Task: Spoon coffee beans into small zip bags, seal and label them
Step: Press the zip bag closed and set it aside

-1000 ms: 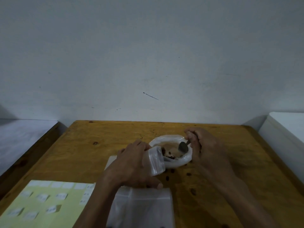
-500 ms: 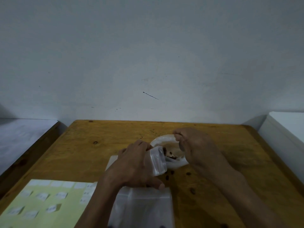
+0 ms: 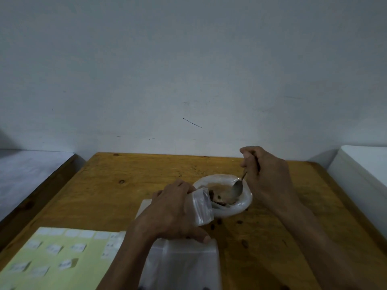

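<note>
A honey-brown wooden table [image 3: 146, 181], marked with dark knots, is carrying dark brown coffee beans [image 3: 217, 200] in a translucent white bag [image 3: 240, 208], a silver-grey spoon [image 3: 237, 188], a clear zip bag [image 3: 202, 208] and a pale yellow sheet [image 3: 52, 262] dotted with white labels [image 3: 53, 249].

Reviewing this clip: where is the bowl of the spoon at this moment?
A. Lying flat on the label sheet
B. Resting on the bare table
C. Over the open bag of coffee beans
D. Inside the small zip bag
C: the right hand holds the spoon with its bowl over the open bean bag, while the left hand holds the small zip bag beside it.
</note>
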The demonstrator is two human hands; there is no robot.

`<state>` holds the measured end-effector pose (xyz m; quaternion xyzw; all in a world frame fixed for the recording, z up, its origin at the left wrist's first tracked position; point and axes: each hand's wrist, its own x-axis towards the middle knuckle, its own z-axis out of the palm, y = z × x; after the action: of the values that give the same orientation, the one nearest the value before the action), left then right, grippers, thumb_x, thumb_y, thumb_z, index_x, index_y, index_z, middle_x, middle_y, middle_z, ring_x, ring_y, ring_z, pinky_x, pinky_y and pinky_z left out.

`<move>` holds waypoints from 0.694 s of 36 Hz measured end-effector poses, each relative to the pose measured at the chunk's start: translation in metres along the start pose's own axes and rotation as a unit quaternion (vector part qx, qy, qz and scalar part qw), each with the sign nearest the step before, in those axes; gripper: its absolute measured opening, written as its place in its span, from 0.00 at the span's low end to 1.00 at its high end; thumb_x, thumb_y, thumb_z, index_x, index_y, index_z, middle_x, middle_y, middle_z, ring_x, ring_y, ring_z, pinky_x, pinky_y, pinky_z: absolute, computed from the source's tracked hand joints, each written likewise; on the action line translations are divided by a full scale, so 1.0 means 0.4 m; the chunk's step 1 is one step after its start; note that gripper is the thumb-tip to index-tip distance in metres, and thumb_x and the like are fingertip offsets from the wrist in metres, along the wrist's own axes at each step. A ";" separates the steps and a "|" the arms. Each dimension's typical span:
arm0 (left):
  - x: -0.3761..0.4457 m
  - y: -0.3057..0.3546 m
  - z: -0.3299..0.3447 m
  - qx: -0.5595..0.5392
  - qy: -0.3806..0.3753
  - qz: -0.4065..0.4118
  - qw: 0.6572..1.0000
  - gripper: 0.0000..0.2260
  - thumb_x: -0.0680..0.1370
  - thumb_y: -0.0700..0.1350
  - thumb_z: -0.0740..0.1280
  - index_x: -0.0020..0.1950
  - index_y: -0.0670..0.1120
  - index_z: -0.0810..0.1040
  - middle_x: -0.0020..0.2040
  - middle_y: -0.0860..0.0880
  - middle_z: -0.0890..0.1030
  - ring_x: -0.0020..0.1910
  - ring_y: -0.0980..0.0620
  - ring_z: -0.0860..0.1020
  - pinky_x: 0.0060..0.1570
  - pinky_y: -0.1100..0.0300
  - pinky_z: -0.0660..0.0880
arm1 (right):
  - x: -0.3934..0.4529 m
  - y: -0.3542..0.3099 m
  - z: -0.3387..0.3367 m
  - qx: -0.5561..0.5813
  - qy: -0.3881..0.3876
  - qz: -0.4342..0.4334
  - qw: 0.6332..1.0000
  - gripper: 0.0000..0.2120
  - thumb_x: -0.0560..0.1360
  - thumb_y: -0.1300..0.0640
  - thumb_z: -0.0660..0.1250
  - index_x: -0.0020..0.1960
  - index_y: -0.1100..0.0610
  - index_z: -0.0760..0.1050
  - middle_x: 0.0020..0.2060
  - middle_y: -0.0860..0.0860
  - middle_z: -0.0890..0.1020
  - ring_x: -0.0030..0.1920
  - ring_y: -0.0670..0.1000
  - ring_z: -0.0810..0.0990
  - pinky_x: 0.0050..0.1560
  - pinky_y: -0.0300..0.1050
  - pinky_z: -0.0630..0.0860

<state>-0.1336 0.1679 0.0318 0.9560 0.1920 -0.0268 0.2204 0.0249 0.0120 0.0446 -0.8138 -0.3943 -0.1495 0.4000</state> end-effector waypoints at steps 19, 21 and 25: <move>-0.005 0.013 0.004 -0.005 -0.009 -0.001 1.000 0.44 0.58 0.66 0.79 0.68 0.56 0.65 0.61 0.60 0.67 0.57 0.59 0.66 0.65 0.55 0.67 | 0.018 0.045 0.031 0.026 0.006 0.118 0.993 0.12 0.84 0.55 0.57 0.56 0.58 0.78 0.39 0.47 0.82 0.38 0.39 0.76 0.37 0.24 0.69; -0.005 0.013 0.003 -0.005 -0.011 -0.002 1.000 0.44 0.58 0.66 0.79 0.68 0.56 0.65 0.61 0.60 0.67 0.57 0.59 0.66 0.65 0.55 0.67 | 0.009 0.054 0.025 0.045 0.039 0.149 0.987 0.11 0.84 0.56 0.57 0.56 0.58 0.78 0.40 0.48 0.82 0.38 0.40 0.76 0.37 0.22 0.68; -0.007 0.015 0.001 -0.010 -0.013 -0.007 1.000 0.43 0.59 0.65 0.79 0.68 0.56 0.65 0.61 0.60 0.68 0.56 0.59 0.67 0.64 0.55 0.68 | -0.018 0.064 0.027 0.082 0.088 0.181 0.976 0.11 0.84 0.57 0.58 0.54 0.58 0.79 0.40 0.49 0.82 0.39 0.40 0.77 0.36 0.23 0.68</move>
<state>-0.1339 0.1617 0.0344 0.9519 0.1963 -0.0392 0.2322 0.0390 0.0071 0.0199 -0.8198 -0.2147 -0.1123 0.5188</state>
